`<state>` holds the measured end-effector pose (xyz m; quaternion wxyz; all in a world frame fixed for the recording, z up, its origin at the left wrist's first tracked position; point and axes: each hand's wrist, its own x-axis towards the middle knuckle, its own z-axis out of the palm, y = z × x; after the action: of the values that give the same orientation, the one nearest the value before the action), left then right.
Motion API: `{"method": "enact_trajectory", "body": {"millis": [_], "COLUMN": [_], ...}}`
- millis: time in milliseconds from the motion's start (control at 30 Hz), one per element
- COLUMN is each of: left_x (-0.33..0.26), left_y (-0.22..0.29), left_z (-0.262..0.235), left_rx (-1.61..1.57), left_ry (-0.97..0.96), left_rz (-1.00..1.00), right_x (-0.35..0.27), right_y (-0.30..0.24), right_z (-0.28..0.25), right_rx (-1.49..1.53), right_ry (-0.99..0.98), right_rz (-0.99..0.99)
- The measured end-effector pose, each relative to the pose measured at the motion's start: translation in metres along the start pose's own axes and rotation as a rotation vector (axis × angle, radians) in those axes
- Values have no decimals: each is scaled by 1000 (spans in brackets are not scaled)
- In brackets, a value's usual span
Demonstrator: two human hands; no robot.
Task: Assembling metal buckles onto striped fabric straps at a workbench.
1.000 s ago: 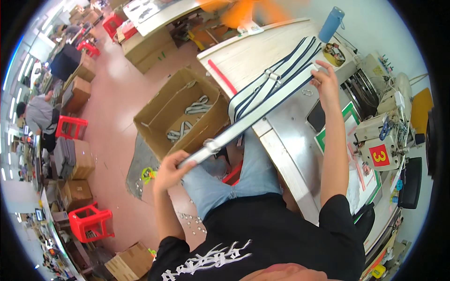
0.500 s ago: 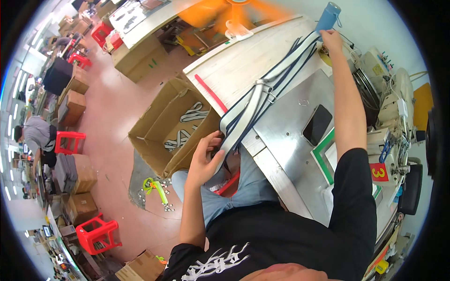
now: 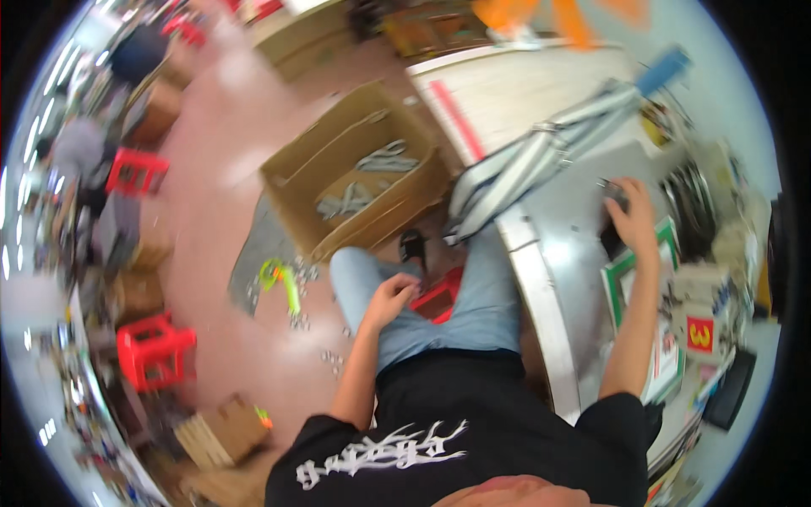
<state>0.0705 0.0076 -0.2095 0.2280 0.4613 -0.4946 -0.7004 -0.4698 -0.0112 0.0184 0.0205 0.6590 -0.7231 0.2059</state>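
Observation:
My left hand (image 3: 390, 302) hovers above my lap with its fingers curled together; I cannot make out whether anything is in it. Over the metal plate (image 3: 553, 224), my right hand (image 3: 635, 215) has its fingers bent round a small dark thing with a shiny tip, too blurred to name. Partly under that hand lies the dark phone (image 3: 612, 241). A bundle of white straps with dark edges (image 3: 515, 173) stretches across the table, away from both hands. Its near end droops over the table edge, and its far end reaches the blue cylinder (image 3: 663, 72).
Left of the table stands an open cardboard box (image 3: 296, 207) with several straps inside. A green-framed sheet (image 3: 621, 283) lies by my right forearm, next to a sewing machine (image 3: 701, 296). An orange fan (image 3: 579, 21) is at the back. Red stools (image 3: 156, 351) stand at the left.
Both hands have let go of the straps. My left hand has drawn back over my lap; my right hand has come nearer, over the phone. The whole view has shifted.

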Motion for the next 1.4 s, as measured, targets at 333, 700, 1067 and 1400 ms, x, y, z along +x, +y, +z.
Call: {"method": "enact_trajectory", "body": {"millis": [333,700,1067,1400], "left_x": [30,159,393,440], "left_y": [8,-3,-130,-219], "left_z": [-81,-236,-258,-185], "left_rx": [30,356,1016,1578], "left_ry": [412,643,-177,-620], "left_rz": [206,61,-363,-368], "right_x": [19,-7,-9,-24], "right_y": [12,-106,-120,-98], "right_z": [28,79,79,80], "right_rx": [110,-2,-123,-108], "right_ry": [-194,47,-10,159], "right_rz": [260,376,420,563]}}
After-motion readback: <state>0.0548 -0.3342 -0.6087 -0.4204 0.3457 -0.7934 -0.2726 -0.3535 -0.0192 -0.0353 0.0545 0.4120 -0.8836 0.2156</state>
